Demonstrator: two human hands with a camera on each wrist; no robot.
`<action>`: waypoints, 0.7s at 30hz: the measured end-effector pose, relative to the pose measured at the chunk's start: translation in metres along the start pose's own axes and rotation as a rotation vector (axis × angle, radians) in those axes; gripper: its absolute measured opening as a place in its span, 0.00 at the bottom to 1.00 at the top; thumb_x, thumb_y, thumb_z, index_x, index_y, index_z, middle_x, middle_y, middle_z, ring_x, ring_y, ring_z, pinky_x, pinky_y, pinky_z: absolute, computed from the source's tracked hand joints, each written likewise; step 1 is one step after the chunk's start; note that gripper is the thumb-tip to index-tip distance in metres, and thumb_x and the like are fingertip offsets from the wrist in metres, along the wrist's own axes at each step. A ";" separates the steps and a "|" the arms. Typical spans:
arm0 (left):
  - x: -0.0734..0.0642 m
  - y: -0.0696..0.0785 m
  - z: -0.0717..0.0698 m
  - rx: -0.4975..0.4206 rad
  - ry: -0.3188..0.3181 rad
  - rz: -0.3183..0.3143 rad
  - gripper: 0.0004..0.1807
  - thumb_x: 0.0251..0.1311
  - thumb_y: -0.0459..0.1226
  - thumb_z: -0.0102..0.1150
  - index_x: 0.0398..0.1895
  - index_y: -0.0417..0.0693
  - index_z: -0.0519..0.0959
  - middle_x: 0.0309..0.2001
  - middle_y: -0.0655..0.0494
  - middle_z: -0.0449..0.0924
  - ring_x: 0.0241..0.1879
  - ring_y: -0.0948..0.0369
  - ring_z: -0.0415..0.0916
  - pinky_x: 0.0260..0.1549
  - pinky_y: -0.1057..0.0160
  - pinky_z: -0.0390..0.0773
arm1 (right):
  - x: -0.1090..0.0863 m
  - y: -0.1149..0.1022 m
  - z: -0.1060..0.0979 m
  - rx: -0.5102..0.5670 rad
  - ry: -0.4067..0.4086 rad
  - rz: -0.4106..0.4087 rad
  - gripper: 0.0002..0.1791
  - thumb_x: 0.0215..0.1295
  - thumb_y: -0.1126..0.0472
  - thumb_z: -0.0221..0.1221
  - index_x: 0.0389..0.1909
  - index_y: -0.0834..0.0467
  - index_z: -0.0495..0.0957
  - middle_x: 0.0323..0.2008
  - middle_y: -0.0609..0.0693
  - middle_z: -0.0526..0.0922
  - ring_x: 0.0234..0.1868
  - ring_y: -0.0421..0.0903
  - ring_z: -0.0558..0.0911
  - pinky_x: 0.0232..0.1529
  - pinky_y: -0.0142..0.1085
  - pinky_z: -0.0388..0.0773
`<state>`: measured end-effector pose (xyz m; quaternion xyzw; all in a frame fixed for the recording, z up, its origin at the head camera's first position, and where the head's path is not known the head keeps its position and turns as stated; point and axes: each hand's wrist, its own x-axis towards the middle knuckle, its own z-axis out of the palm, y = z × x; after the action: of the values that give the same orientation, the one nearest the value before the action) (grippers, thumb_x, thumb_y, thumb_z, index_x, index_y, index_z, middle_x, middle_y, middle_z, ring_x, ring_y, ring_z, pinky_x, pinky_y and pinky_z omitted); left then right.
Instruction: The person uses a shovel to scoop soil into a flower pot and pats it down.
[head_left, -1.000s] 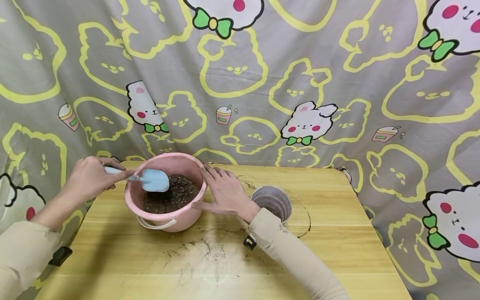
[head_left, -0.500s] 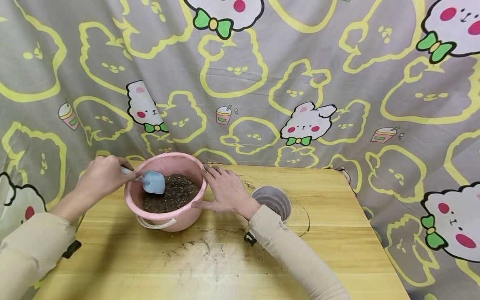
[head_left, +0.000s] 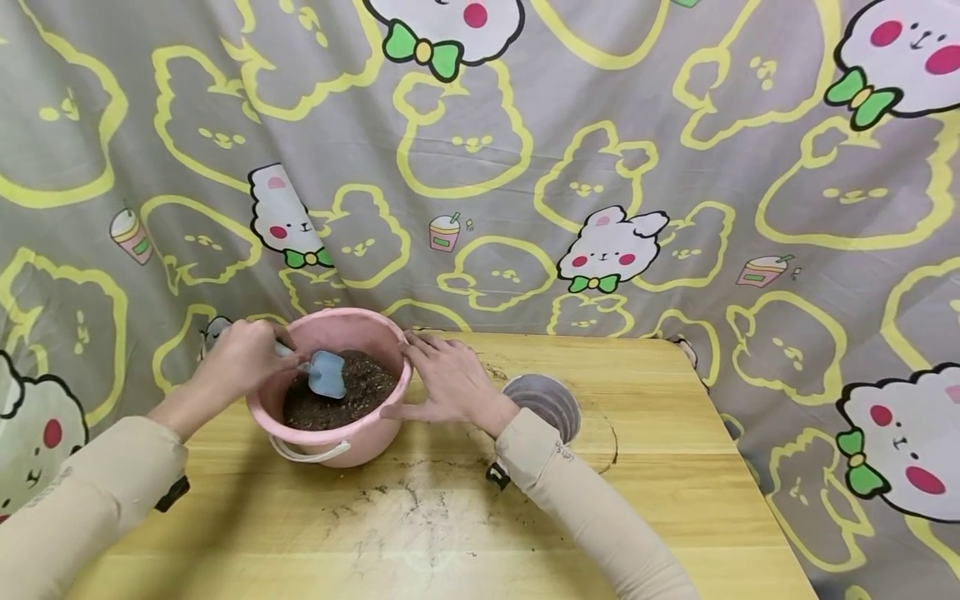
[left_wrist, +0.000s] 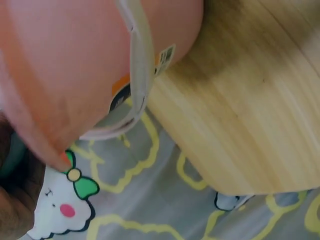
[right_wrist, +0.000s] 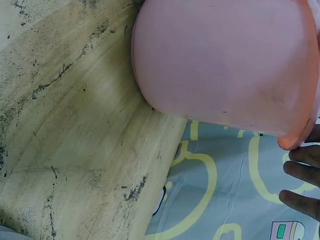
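A pink bucket (head_left: pixel 367 439) with dark soil (head_left: pixel 367 392) in it stands on the wooden table (head_left: pixel 630 517). My left hand (head_left: pixel 243 354) grips the handle of a small light-blue shovel (head_left: pixel 327 375) over the bucket's left rim. The shovel's blade hangs inside the bucket, close over the soil. My right hand (head_left: pixel 453 379) lies against the right rim with its fingers extended. In the right wrist view, the fingers (right_wrist: pixel 302 172) show at the rim's edge. The left wrist view shows the bucket's side and its white carrying handle (left_wrist: pixel 142 65), with part of my left hand (left_wrist: pixel 20 205) at the edge.
A grey ribbed pot (head_left: pixel 543 400) stands right of the bucket, partly behind my right wrist. Dark crumbs of soil (head_left: pixel 420 500) are scattered on the table in front. A patterned curtain (head_left: pixel 480 167) hangs along the table's back edge.
My left hand has moved right with the shovel, over the bucket's rim, and the blade has shifted and tilted downward inside. The right hand keeps its place on the rim.
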<state>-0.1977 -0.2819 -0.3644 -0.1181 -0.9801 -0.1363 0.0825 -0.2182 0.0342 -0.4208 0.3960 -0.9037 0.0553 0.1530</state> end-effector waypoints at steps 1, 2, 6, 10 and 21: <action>0.000 0.001 0.003 0.000 -0.005 -0.001 0.14 0.55 0.42 0.77 0.29 0.38 0.88 0.28 0.42 0.88 0.27 0.43 0.85 0.31 0.40 0.83 | 0.000 0.000 0.000 0.002 -0.004 0.000 0.59 0.53 0.14 0.56 0.75 0.51 0.70 0.74 0.51 0.77 0.74 0.52 0.76 0.64 0.46 0.82; 0.001 0.002 0.006 -0.001 -0.008 -0.002 0.14 0.56 0.42 0.77 0.28 0.39 0.88 0.26 0.43 0.87 0.26 0.45 0.84 0.30 0.41 0.83 | 0.000 -0.001 0.000 0.003 -0.007 -0.002 0.58 0.54 0.13 0.55 0.75 0.51 0.71 0.74 0.51 0.77 0.74 0.51 0.77 0.63 0.46 0.82; 0.001 0.004 0.013 0.018 0.024 0.022 0.16 0.55 0.42 0.77 0.23 0.40 0.84 0.21 0.47 0.82 0.21 0.51 0.80 0.25 0.44 0.80 | 0.000 -0.001 0.001 -0.004 0.000 -0.010 0.57 0.54 0.13 0.54 0.73 0.51 0.73 0.73 0.50 0.78 0.72 0.51 0.78 0.60 0.44 0.83; -0.001 0.004 0.015 0.023 0.047 0.021 0.19 0.54 0.43 0.78 0.18 0.42 0.80 0.17 0.50 0.78 0.19 0.53 0.76 0.23 0.46 0.77 | -0.001 -0.001 0.002 -0.018 0.024 -0.021 0.56 0.53 0.13 0.55 0.72 0.51 0.75 0.73 0.51 0.78 0.72 0.52 0.78 0.62 0.45 0.83; -0.003 0.019 0.024 -0.116 -0.039 -0.039 0.22 0.56 0.47 0.78 0.13 0.45 0.81 0.10 0.59 0.73 0.15 0.60 0.72 0.21 0.62 0.69 | -0.001 0.000 0.004 -0.043 0.037 -0.022 0.58 0.52 0.13 0.56 0.73 0.50 0.74 0.72 0.50 0.79 0.69 0.52 0.80 0.60 0.45 0.83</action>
<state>-0.1931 -0.2576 -0.3829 -0.1064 -0.9741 -0.1923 0.0537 -0.2186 0.0338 -0.4244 0.4016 -0.8973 0.0414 0.1788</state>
